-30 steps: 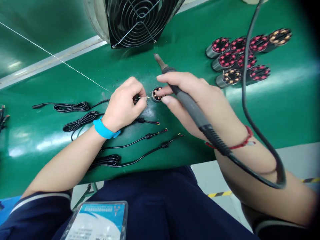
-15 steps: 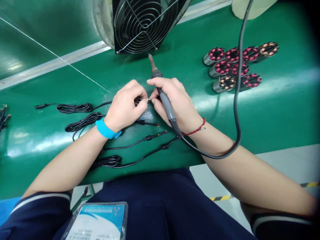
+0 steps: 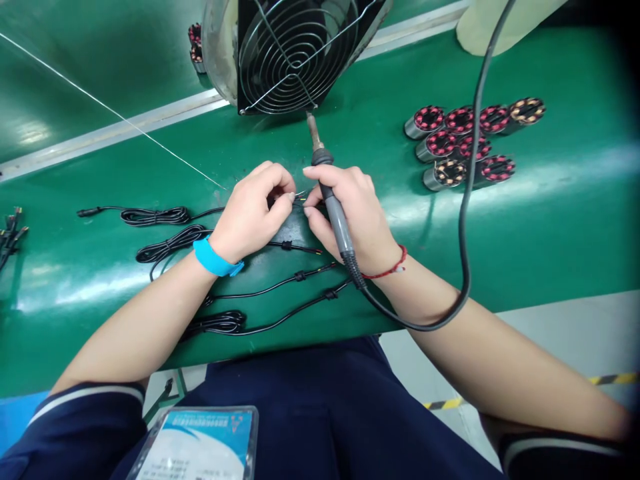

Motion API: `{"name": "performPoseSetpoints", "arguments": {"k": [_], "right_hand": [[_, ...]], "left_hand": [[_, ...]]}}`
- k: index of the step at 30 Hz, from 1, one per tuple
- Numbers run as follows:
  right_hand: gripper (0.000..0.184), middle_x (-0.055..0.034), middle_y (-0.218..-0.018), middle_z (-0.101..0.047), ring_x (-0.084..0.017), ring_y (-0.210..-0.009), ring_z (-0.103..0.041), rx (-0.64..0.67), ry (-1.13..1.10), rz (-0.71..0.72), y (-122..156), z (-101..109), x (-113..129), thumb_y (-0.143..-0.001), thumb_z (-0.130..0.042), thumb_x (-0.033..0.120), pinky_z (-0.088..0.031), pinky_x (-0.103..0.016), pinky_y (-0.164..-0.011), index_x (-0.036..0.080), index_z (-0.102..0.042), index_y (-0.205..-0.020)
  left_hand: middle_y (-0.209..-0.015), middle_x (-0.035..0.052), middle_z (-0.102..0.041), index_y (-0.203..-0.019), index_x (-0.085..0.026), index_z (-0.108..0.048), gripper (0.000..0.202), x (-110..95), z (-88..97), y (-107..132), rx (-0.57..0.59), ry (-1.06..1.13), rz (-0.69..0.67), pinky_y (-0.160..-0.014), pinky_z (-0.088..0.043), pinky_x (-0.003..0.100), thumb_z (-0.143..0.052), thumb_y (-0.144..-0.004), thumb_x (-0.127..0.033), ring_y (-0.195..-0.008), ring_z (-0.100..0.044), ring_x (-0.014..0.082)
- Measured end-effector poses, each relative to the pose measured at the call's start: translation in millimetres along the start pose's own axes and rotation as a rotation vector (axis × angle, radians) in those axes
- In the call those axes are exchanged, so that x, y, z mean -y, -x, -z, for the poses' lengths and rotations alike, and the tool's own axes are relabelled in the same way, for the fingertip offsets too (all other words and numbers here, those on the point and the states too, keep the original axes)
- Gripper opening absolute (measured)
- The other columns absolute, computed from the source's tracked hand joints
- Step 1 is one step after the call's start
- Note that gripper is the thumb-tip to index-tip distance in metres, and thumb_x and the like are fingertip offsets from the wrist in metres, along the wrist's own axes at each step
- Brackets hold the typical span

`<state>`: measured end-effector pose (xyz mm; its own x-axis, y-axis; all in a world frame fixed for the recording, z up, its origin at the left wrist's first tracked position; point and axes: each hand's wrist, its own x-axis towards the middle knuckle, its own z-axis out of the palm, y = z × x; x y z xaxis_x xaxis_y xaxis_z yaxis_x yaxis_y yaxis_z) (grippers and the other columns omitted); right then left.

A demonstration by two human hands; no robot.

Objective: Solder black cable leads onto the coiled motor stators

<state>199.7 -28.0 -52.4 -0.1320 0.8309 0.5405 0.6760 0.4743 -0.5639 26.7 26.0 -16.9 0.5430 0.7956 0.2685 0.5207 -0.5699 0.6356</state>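
My right hand [image 3: 353, 210] is closed around the grey handle of a soldering iron [image 3: 337, 217], whose metal tip points away from me. Its thumb and a fingertip come close together beside the wire ends. My left hand [image 3: 257, 210] pinches a black cable [image 3: 209, 213] near its stripped end, with thin wire ends [image 3: 301, 196] poking out between the two hands. The part of the cable inside the left fist is hidden. Other black cables with bundled coils [image 3: 173, 244] lie under and below my left forearm, their colored wire ends toward the right.
A fan with a wire guard [image 3: 295, 63] stands just beyond the iron's tip. Several metal cylinders with red or copper windings [image 3: 440, 144] stand at the right. The iron's cord [image 3: 466, 253] loops over my right forearm. A thin white strand [image 3: 125, 120] crosses the upper left.
The wire ends now show in a small gap between my hands, where the fingers had nearly met. My right hand and the iron have shifted slightly. The camera view has moved a little.
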Motion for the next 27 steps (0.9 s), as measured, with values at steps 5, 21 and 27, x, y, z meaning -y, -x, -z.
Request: {"name": "performPoseSetpoints", "arguments": {"k": [5,21,27], "right_hand": [[0.051,0.0011,-0.088,-0.068,-0.022,-0.090,-0.064,0.014,-0.195,-0.106,-2,1,-2,-0.083,-0.055,0.015,-0.050,-0.045,-0.089,0.030,-0.043,-0.130],[0.046,0.0021,-0.090,-0.067,-0.018,-0.081,-0.066,0.031,-0.396,-0.175,-5,7,-3,-0.085,-0.062,0.026,-0.054,-0.044,-0.092,0.031,-0.047,-0.128],[0.049,-0.0009,-0.091,-0.070,-0.026,-0.101,-0.065,0.072,-0.246,-0.138,-3,19,-11,-0.085,-0.059,0.025,-0.046,-0.052,-0.103,0.032,-0.045,-0.132]], "left_hand": [[-0.079,0.0007,-0.062,-0.079,-0.019,-0.058,0.010,-2,7.1,0,0.065,0.049,-0.069,-0.074,-0.051,0.031,-0.053,-0.088,-0.019,-0.076,-0.057,0.0143],[-0.087,0.0025,-0.066,-0.082,-0.018,-0.064,0.012,-7,9.0,1,0.156,-0.054,-0.169,-0.075,-0.050,0.030,-0.054,-0.086,-0.016,-0.082,-0.061,0.0150],[-0.083,0.0017,-0.062,-0.073,-0.018,-0.060,0.013,-8,0.4,3,0.139,-0.056,-0.066,-0.074,-0.050,0.031,-0.051,-0.079,-0.011,-0.078,-0.059,0.0149]]}}
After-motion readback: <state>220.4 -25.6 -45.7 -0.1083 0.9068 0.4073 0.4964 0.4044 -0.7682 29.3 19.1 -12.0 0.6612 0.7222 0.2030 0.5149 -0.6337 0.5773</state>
